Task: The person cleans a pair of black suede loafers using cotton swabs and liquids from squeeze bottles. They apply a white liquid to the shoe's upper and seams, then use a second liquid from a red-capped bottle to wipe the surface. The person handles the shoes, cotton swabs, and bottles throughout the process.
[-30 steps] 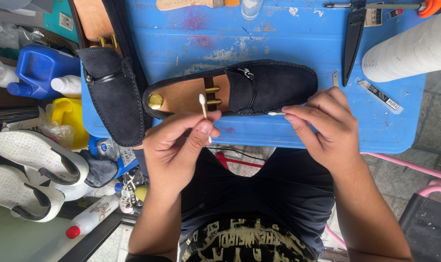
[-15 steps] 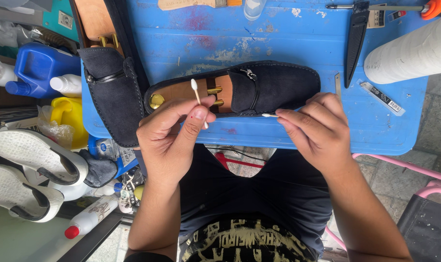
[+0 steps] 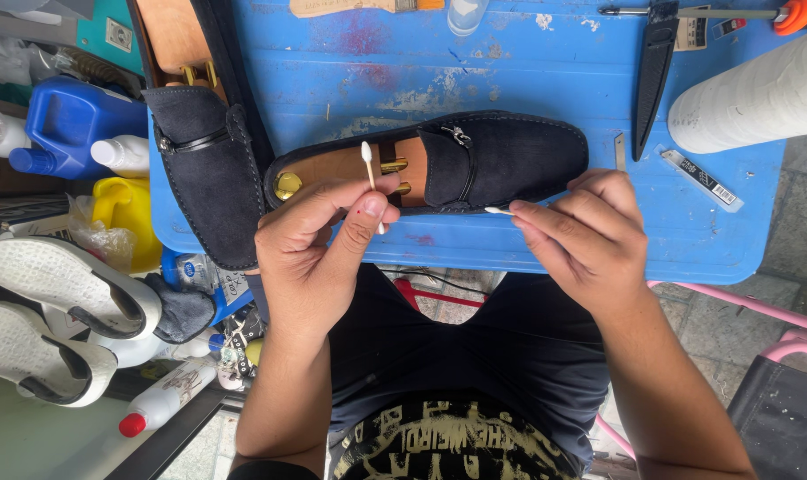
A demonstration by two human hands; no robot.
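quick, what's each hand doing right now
Left hand: closed, pinching a white-tipped cotton swab.
Right hand: closed, pinching a second white cotton swab.

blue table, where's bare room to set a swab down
On the blue table, bare room lies between the loafer and the brush, and in front of the knife. The left edge is crowded by the second loafer.

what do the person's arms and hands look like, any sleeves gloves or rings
Both forearms are bare to the lower edge of the picture, with no sleeves in sight. The left hand and the right hand wear no gloves, and no rings, watch or bracelets show. The left hand has a small red spot near the thumb tip. Nails are short and unpainted.
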